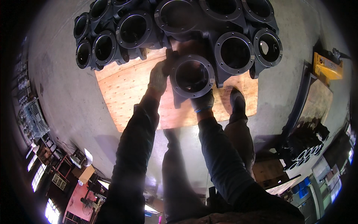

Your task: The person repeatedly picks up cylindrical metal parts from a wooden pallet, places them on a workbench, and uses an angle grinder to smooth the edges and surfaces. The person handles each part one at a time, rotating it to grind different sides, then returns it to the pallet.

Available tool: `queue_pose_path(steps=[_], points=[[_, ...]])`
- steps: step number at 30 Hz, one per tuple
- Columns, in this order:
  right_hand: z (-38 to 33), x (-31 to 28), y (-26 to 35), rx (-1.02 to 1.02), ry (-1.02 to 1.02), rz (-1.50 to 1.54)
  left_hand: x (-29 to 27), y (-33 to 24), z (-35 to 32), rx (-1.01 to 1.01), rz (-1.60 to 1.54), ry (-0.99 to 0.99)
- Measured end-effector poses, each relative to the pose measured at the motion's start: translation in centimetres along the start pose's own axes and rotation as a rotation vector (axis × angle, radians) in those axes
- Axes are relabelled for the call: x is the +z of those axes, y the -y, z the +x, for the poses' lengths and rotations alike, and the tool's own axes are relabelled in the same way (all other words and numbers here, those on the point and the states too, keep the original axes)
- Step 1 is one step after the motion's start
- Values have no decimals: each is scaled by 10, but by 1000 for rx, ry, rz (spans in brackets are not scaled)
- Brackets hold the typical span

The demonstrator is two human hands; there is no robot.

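Note:
Between my two gloved hands is a black metal housing (173, 83) with a round flanged opening and bolt holes around its rim. My left hand (158, 76) grips a projecting lug on its left side, the fingers partly hidden behind the casting. Under the flange's lower right edge, my right hand (203, 101) is closed on the housing, most of its fingers out of sight. The part is at the front of rows of similar black housings (234, 53), over a plywood sheet (130, 93). Whether it rests on the sheet or hangs above it, I cannot tell.
My right boot (237, 100) stands on the plywood. Concrete floor (67, 86) surrounds the sheet. A yellow metal piece (327, 67) lies at the right beside a dark-framed panel (315, 99). Further off at the left are a wire basket (36, 117) and a red-topped table (78, 201).

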State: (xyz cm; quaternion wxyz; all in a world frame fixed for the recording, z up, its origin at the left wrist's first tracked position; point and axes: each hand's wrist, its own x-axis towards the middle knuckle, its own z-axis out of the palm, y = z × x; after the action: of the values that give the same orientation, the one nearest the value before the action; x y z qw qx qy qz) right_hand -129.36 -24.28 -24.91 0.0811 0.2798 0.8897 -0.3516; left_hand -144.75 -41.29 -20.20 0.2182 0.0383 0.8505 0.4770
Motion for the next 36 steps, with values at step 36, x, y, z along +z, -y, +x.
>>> queue_pose_path(steps=[36], points=[[74,-5,20,131,282,2172,3,44,76,-53,-537,-119]])
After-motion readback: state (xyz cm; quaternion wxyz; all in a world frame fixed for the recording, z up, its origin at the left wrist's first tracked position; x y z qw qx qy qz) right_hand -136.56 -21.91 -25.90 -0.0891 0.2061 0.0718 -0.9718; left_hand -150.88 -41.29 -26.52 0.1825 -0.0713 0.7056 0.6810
